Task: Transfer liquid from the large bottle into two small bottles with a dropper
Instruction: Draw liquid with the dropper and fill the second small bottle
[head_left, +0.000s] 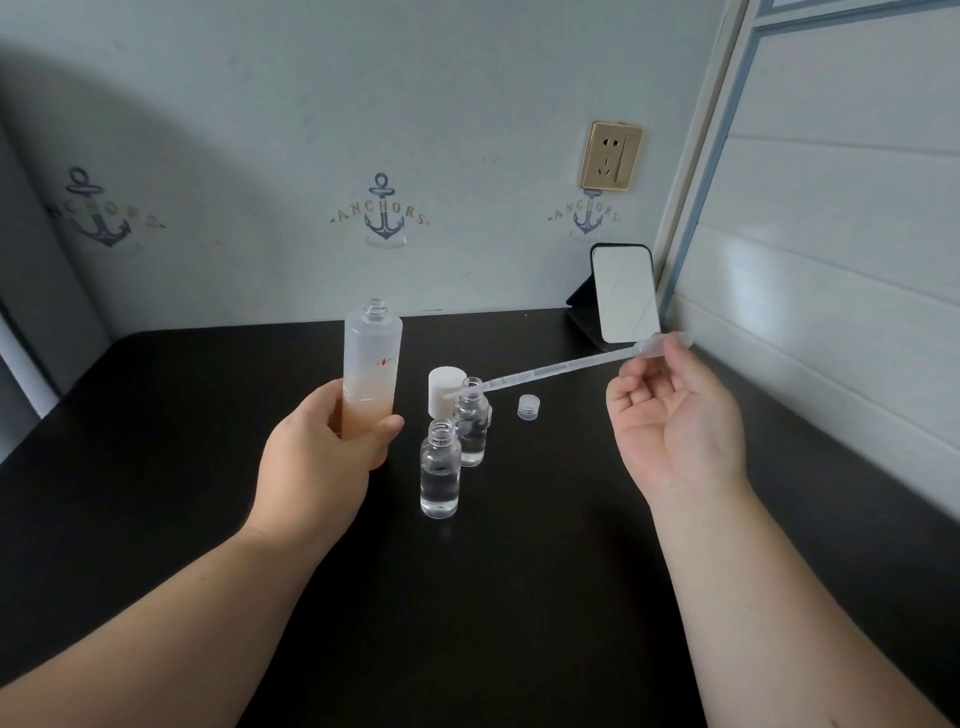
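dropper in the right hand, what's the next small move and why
Probably tilt the dropper tip-down over the farther small bottle. The right hand pinches its bulb with the tube lying nearly level, tip beside that open neck. The left hand only holds the uncapped large bottle.

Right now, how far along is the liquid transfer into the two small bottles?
Done: all bottles are uncapped, and both the near small bottle and far small bottle hold clear liquid. In hand: left hand grips the large bottle; right hand pinches the dropper. Left: further filling, likely, and recapping.
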